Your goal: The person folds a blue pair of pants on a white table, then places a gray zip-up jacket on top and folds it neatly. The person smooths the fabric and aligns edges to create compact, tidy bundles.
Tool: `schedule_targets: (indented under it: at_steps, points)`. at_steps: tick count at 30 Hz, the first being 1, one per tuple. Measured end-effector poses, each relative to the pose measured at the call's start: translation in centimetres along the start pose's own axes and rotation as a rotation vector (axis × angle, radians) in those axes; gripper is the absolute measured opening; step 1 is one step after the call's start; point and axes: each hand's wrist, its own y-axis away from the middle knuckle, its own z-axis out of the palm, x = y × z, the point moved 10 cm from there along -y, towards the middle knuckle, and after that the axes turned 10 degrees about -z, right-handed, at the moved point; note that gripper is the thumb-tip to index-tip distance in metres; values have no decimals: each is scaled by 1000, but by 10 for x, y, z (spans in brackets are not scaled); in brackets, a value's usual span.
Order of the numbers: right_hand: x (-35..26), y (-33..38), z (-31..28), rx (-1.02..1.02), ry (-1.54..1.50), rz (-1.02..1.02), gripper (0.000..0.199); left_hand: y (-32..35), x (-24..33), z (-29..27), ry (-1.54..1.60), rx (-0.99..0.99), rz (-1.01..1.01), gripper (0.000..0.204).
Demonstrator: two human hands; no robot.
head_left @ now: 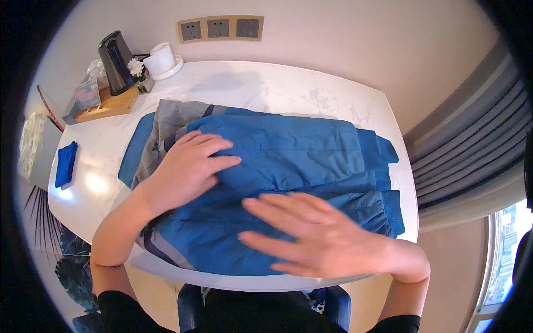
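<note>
Showing no cloth pinched between its wide-spread fingers, my right grip is over the near half of the blue garment; blur keeps me from telling whether it touches. The garment lies across the middle of the tabletop, its near side close to the rim. A tug toward me could drag that side over, since nothing clasps it there. A broad sweep of these fingers might also ruck the loose fabric into fresh creases. Farther in, my left grip rests on the upper layer by the grey end, fingers loosely bent and apart, seemingly holding nothing. If it pushed outward, that layer could slide off the ones beneath and skew the stack.

As for looks, the near left corner carries a dark stripe beside a grey one. The middle is matt blue, softly wrinkled, the layers overlapping unevenly. Ribbed blue bands finish the right-hand ends, none quite in line with the next. Toward the far left, a grey section lies rumpled, and a flat blue part shows beyond its left edge.
</note>
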Motion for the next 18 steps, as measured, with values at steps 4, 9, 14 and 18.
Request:
schedule_targets:
  at_steps: [4,9,14,18]
  points:
    - [51,6,103,-158,67,40,60,-14,-23,-14,279,29,-153,46]
    - [50,4,105,-117,24,44,60,15,-11,34,121,-42,-122,46]
    - [42,12,58,302,118,17,71,34,9,57,-29,-137,-88,55]
    - [77,15,82,138,93,321,75,28,12,36,-57,-411,-62,55]
